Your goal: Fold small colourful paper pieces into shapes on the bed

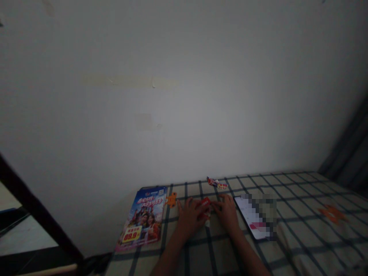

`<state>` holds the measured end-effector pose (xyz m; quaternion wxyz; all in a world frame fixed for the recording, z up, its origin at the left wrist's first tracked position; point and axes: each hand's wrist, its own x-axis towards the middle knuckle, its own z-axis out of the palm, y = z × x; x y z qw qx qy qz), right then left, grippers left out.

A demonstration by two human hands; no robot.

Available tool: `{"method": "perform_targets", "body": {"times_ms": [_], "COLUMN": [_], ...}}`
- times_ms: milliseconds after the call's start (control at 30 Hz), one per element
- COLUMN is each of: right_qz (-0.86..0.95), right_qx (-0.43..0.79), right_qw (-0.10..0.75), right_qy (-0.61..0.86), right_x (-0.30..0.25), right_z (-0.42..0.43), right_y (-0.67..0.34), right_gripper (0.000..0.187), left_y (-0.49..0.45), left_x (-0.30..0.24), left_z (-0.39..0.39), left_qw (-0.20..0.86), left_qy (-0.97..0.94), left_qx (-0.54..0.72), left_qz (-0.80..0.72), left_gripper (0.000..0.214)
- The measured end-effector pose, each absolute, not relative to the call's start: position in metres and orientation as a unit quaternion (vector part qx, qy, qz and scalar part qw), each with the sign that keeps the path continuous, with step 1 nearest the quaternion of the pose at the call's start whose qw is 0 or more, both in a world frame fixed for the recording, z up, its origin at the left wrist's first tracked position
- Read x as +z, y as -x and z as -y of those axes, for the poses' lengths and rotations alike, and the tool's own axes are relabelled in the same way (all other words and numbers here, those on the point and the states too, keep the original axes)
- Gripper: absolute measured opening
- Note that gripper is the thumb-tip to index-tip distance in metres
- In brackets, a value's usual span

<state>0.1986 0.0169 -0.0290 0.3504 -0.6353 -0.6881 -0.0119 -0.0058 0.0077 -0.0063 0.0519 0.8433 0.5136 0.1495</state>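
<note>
A small folded paper [205, 203], red with some white at its lower end, lies on the checked cloth between my hands. My left hand [188, 217] rests over its left side, palm down, its fingers bent onto the paper. From the other side my right hand [227, 212] pinches the paper's right edge with thumb and forefinger. How the folds run beneath the fingers is hidden. Left of my left hand lie an orange cut-out figure [171, 199] and a stack of printed flyers [148, 211], blue on top with a yellow price box.
A phone [248, 214] with a lit screen lies right of my right hand, partly pixelated. Near the wall [201, 115] sits a crumpled piece of printed paper [217, 184]. Another orange piece [332, 213] lies far right. A dark post [37, 214] slants at left.
</note>
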Motion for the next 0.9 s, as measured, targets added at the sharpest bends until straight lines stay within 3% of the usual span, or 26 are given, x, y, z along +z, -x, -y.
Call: {"method": "perform_targets", "body": {"times_ms": [667,900], "right_qz": [0.688,0.695], "right_qx": [-0.002,-0.007], "right_qw": [0.347,0.352], "right_qy": [0.637,0.627], "right_x": [-0.0239,-0.0259], "right_z": [-0.0165,-0.0160], "right_y": [-0.2004,-0.2015], "right_gripper": [0.010,0.015], "left_y": [0.0065,0.0073], "left_x": [-0.0104,-0.0115], "left_z": [-0.0073,-0.0085], "left_qw": [0.057,0.060], "left_qy": [-0.845,-0.844], "left_qx": [0.169,0.167], "left_qz": [-0.504,-0.507], "left_gripper": [0.048,0.047]}}
